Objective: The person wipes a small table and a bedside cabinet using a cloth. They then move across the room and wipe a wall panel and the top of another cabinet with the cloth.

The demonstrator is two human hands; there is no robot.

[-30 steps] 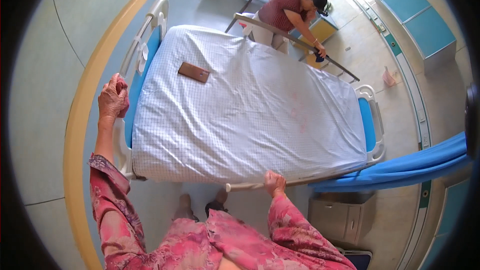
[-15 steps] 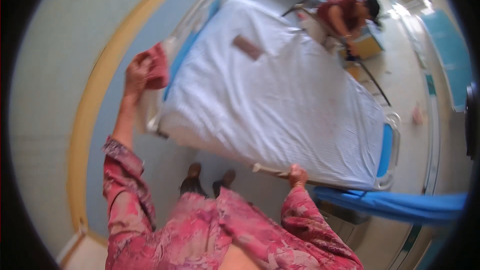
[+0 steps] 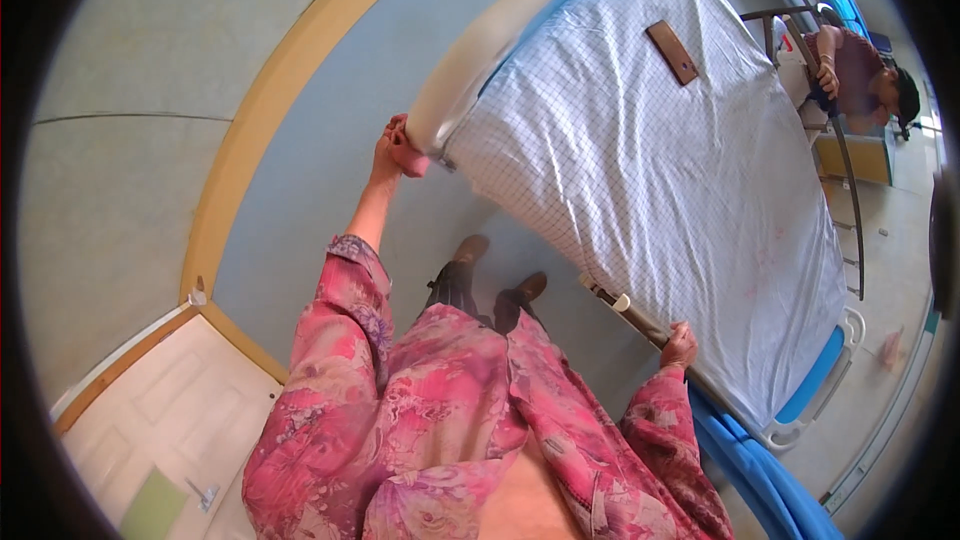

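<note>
My left hand (image 3: 388, 148) is closed around a folded pinkish-red cloth (image 3: 409, 157), at the lower corner of the cream end board (image 3: 480, 65) of a bed. The cloth seems to touch the board's edge. On the bed lies a white sheet (image 3: 640, 170) with a fine grid pattern, creased in long folds. My right hand (image 3: 681, 344) grips the folded-down beige side rail (image 3: 640, 318) along the bed's near side. A flat brown rectangular thing (image 3: 672, 52) rests on the sheet's far part.
Beyond the bed, another person (image 3: 855, 75) in dark red bends beside a dark metal rail (image 3: 850, 190). A blue cover or curtain (image 3: 745, 465) hangs at the lower right. To my left runs a wall (image 3: 130, 90) with a yellow-tan border strip (image 3: 270, 80); a pale door (image 3: 165, 400) stands lower left.
My left hand has brought the cloth down and toward me along the end board to its lower corner. My right hand stays on the rail. The view has turned, shifting the bed rightward.
</note>
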